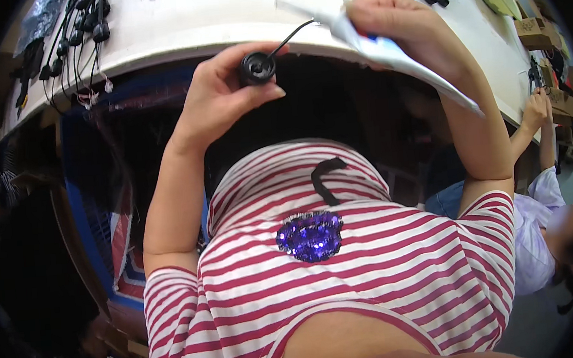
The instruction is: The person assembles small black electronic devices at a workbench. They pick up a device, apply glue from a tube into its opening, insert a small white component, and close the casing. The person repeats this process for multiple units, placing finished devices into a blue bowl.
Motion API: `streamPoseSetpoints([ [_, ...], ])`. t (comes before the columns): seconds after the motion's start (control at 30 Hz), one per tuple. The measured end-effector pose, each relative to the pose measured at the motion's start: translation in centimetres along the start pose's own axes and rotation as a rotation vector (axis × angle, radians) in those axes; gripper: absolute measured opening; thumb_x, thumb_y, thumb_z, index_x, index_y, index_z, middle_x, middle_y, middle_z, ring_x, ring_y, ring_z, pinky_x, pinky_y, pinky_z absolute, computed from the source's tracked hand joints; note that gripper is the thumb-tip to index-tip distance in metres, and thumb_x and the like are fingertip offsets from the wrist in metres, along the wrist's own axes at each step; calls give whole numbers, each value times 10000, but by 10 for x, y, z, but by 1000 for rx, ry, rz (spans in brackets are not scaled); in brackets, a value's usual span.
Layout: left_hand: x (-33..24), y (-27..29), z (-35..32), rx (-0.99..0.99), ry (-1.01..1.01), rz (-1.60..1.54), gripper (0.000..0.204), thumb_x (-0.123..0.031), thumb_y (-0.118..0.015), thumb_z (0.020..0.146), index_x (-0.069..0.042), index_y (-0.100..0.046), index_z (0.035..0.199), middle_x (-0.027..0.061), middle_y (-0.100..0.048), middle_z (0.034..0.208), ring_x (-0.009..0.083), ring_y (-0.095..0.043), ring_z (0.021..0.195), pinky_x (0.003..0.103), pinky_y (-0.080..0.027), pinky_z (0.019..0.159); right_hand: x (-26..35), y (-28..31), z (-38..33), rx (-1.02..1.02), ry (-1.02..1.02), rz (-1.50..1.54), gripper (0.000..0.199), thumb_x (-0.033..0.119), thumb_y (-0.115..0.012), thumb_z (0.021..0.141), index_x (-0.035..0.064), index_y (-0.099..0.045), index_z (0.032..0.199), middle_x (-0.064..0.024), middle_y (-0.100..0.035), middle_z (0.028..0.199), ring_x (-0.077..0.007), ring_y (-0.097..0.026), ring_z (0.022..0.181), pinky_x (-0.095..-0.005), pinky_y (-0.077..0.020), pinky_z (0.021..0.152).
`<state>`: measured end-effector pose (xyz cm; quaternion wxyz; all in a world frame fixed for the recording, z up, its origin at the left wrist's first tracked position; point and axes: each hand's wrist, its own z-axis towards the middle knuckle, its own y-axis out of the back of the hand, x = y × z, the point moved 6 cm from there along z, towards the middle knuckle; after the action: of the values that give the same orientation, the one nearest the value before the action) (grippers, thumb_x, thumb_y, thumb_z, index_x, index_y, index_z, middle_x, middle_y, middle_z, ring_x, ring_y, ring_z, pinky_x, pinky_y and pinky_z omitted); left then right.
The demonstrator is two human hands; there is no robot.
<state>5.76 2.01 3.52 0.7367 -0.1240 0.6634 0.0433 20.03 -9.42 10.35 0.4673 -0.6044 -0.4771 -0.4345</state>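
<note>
Left hand (pixel 216 93) pinches a small round black part (pixel 257 68) between thumb and fingers, just off the near edge of the white table (pixel 220 16). A thin black wire (pixel 292 36) runs from the part toward the right hand (pixel 399 29), which is closed around a white tube (pixel 412 61) over that edge. Bundled black cables (pixel 77 37) lie at the table's left edge.

Lighting bright and even; strong fisheye distortion.
White table (pixel 220 16) brightly lit without glare; deep shadow beneath it; its edges bow; corners beyond it vignette black, slightly soft.
</note>
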Motion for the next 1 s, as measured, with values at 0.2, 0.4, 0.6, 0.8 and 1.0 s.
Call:
streamPoseSetpoints([
  [0.2, -3, -6, 4, 83, -62, -147, 434, -36, -603, 810, 18, -500, 1228, 48, -560, 1029, 91, -526, 936, 210, -441, 803, 15, 95, 44, -420, 265, -477, 264, 299, -514, 925, 61, -610, 863, 60, -469, 649, -20, -370, 578, -166, -303, 523],
  [0.4, -1, -10, 1, 105, 42, -164, 455, 16, -653, 784, 3, -510, 1216, 44, -563, 1011, 84, -534, 914, 199, -454, 774, 4, 166, 90, -632, 69, -754, 320, 311, -529, 913, 14, -633, 855, -11, -563, 695, -100, -479, 632, -247, -400, 606],
  [0.6, -5, -5, -5, -46, 19, -59, 554, 100, -607, 679, 1, -510, 1216, 86, -576, 906, 124, -576, 730, 224, -470, 650, 29, 128, 75, -756, -100, -1463, 376, 395, -532, 878, 36, -622, 944, -151, -639, 844, -289, -596, 789, -365, -453, 725],
  [0.8, -14, 1, -9, -144, -121, -171, 595, 112, -622, 718, -28, -475, 1277, 101, -580, 948, 138, -589, 770, 245, -488, 704, -44, -20, 7, 173, 34, -739, 286, 293, -606, 840, 11, -644, 875, -132, -634, 809, -223, -609, 801, -331, -471, 745],
  [1.0, -20, -9, -9, -158, -198, -292, 586, 39, -644, 770, -15, -424, 1310, 129, -589, 970, 185, -625, 807, 295, -516, 761, -182, -55, 33, 94, -220, -353, 587, 222, -638, 815, 14, -385, 1302, -178, -549, 1105, -217, -581, 849, -307, -472, 768],
])
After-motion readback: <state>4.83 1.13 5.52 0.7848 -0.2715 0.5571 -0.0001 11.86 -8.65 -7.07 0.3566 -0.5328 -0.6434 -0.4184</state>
